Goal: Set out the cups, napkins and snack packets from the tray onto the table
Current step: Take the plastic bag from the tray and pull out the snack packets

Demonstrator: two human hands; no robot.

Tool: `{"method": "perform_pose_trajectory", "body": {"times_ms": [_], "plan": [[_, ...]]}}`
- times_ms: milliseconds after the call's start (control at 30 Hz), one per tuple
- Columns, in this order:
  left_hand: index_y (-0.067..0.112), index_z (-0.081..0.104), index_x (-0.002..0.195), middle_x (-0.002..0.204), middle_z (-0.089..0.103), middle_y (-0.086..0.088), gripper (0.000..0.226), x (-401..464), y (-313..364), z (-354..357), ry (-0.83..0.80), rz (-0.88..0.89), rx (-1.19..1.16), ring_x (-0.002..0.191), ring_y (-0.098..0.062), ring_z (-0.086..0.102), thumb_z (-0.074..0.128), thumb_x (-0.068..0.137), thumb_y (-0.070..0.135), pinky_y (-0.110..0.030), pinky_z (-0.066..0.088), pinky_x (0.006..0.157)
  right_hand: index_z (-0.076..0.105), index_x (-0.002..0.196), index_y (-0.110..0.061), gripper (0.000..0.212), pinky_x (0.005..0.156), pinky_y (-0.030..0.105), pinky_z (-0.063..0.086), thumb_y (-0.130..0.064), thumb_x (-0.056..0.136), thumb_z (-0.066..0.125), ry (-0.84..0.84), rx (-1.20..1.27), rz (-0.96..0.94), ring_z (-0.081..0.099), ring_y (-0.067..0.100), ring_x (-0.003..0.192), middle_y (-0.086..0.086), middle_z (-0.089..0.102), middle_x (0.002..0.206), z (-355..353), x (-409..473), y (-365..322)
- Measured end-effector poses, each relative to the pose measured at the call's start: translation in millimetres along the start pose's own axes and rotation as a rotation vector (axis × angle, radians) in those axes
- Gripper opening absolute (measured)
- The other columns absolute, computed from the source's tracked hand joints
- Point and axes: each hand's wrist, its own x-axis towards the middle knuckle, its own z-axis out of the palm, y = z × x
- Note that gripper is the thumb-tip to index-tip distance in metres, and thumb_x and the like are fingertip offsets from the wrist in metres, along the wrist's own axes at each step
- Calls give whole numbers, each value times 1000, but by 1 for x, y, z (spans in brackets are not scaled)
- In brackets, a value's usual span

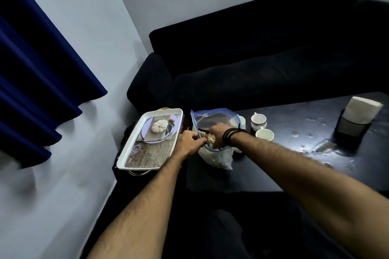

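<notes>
Centrally, both hands work at the mouth of a clear zip bag [212, 120] on the dark table [294, 153]. Left hand [189, 142] pinches the bag's near rim; right hand [219, 132] reaches inside, fingers curled round a snack packet [207, 135]. White tray [126, 162] lies left; cups [258, 121] and napkins [363, 109] stand right.

The room is dim and bluish, with the dark fabric sofa [252, 52] and the floor at 6 o'clock sunk almost to black. A pale glare lies on the glossy dark table top [305, 143] at 3 o'clock (its source is out of view). Wide-angle bending slants the deep blue pleated curtain [31, 69] at 9 o'clock, which throws soft shadows on the grey wall. Detail is soft and slightly smeared throughout.
</notes>
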Motion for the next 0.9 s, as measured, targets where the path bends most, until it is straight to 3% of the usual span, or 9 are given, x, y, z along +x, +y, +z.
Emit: {"method": "perform_pose_trajectory", "body": {"times_ms": [133, 200, 267, 333, 500, 567, 700, 800, 900], "plan": [[15, 61, 47, 55, 61, -5, 41, -6, -6, 1, -29, -125, -311, 59, -18, 53, 65, 76, 45, -28, 40, 66, 51, 133, -17, 53, 101, 38, 42, -41, 87, 58, 8, 85, 21, 49, 34, 126, 19, 47, 137, 19, 8, 1], [10, 59, 50, 54, 60, -7, 63, -8, -8, -1, -53, -242, -511, 53, -17, 54, 47, 90, 57, -28, 38, 62, 53, 133, -20, 47, 104, 38, 38, -40, 91, 53, -3, 89, -3, 43, 37, 130, 21, 44, 140, 23, 16, -1], [7, 56, 56, 59, 59, -9, 75, -7, -16, 0, -32, -370, -508, 52, -15, 54, 25, 99, 60, -25, 33, 58, 53, 135, -24, 48, 111, 42, 30, -44, 92, 50, -40, 61, -2, 37, 39, 134, 21, 42, 144, 29, 28, -5], [8, 55, 63, 66, 58, -9, 72, -6, -28, 7, -23, -482, -456, 59, -17, 53, 19, 101, 57, -26, 31, 62, 50, 138, -27, 52, 115, 46, 23, -47, 89, 52, -67, 35, 16, 30, 40, 139, 20, 35, 148, 37, 39, -10], [13, 59, 82, 84, 59, -8, 55, -4, -55, 31, -116, -621, -421, 71, -18, 56, 22, 104, 47, -32, 39, 80, 19, 150, -41, 80, 115, 54, 23, -43, 83, 61, -128, -12, 38, 20, 46, 143, 21, 18, 156, 61, 59, -9], [12, 60, 100, 100, 59, -12, 47, -2, -61, 39, -152, -647, -443, 83, -21, 58, 26, 105, 43, -33, 40, 82, 15, 150, -43, 75, 114, 56, 22, -41, 88, 56, -108, 22, 63, 16, 46, 144, 20, 12, 158, 73, 66, -6], [11, 53, 133, 126, 60, -16, 43, 5, -66, 54, -236, -669, -491, 107, -25, 60, 36, 102, 37, -33, 45, 83, 29, 150, -32, 51, 113, 50, 26, -35, 100, 40, 26, 117, 49, 29, 41, 141, 21, 27, 155, 88, 73, 2], [12, 48, 139, 136, 56, -15, 49, 8, -69, 66, -272, -668, -521, 122, -28, 58, 45, 98, 38, -37, 44, 93, 28, 151, -30, 54, 112, 46, 32, -31, 99, 42, 106, 41, -46, 38, 36, 136, 19, 36, 150, 96, 72, 10], [10, 44, 143, 139, 54, -17, 53, 10, -69, 75, -270, -695, -588, 124, -30, 56, 42, 100, 41, -40, 44, 96, 43, 145, -22, 48, 111, 42, 35, -27, 98, 44, 112, 54, -104, 43, 31, 135, 13, 42, 150, 93, 75, 20]]}}
